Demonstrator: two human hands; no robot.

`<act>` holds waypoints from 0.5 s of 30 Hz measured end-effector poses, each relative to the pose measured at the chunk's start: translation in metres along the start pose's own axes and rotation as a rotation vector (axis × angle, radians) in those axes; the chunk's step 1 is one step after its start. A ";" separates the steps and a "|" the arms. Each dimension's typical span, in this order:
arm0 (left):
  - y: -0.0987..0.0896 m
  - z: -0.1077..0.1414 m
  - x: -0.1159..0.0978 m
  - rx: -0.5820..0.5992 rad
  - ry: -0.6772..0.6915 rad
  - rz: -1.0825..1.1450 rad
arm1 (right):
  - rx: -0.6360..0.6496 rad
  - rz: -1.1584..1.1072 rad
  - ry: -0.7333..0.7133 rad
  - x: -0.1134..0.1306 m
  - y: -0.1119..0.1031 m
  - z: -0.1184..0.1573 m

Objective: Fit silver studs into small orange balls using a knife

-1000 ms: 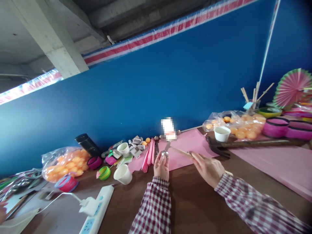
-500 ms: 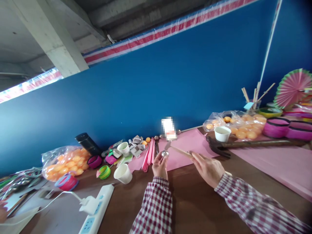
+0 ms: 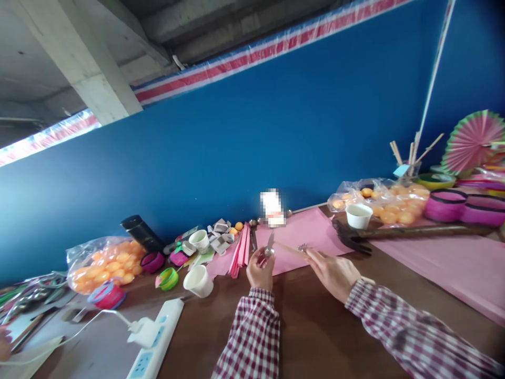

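Orange balls [image 3: 114,268] are seen bagged in clear plastic at the left, with a round pink-and-blue container [image 3: 106,296] set just in front and a black cylinder [image 3: 140,233] tilted behind. Farther along, a white power strip [image 3: 169,318] is laid on the brown table [image 3: 307,321], with a white plug [image 3: 144,332] pushed into it. A plain white cup [image 3: 198,281] is placed just left of some folded pink paper strips [image 3: 242,251]. By the left hand [image 3: 260,271], a shiny silver ball [image 3: 269,252] is gripped between the fingertips, held up in front of a pink paper sheet [image 3: 321,229]. Toward that ball a pale wooden stick [image 3: 290,249] is slanted, the fingers of the right hand [image 3: 335,273] being closed around it; whether the ball is touched by its tip cannot be told. Another small silver piece [image 3: 302,247] is glimpsed just beyond those fingers. Farther right, a claw hammer [image 3: 414,232] is laid crosswise, a white paper cup [image 3: 358,216] is stood behind it, and a pleated pink-and-green paper fan [image 3: 469,142] is seen at the edge.
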State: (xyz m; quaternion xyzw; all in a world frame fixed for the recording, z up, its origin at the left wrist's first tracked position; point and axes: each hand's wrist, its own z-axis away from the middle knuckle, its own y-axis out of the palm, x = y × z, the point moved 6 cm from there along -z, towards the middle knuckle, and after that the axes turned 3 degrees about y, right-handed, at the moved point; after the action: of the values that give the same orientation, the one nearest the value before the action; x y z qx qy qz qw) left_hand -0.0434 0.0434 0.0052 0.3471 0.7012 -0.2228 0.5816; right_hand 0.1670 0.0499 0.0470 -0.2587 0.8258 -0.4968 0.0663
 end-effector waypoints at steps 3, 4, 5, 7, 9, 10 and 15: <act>-0.001 -0.002 0.003 -0.010 0.052 -0.015 | -0.046 -0.020 0.013 0.000 -0.003 0.000; -0.001 -0.002 0.004 -0.020 0.068 -0.015 | -0.056 -0.024 0.013 0.001 -0.004 0.000; -0.002 -0.003 0.004 -0.027 0.083 -0.011 | -0.053 -0.023 0.005 0.002 -0.004 0.000; -0.003 -0.003 0.005 -0.037 0.101 0.003 | -0.026 0.001 -0.014 0.003 -0.002 0.000; -0.004 -0.003 0.005 -0.039 0.101 0.010 | -0.011 0.018 -0.023 0.003 -0.001 0.000; -0.004 -0.003 0.004 -0.037 0.101 0.014 | -0.021 0.013 -0.017 0.002 -0.002 0.000; -0.004 -0.001 -0.001 -0.040 0.135 0.059 | -0.041 -0.017 -0.026 0.003 -0.002 0.000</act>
State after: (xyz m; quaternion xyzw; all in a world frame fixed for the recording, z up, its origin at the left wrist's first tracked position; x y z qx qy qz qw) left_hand -0.0470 0.0411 0.0062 0.3700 0.7325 -0.1678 0.5462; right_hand 0.1656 0.0477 0.0491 -0.2734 0.8327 -0.4767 0.0675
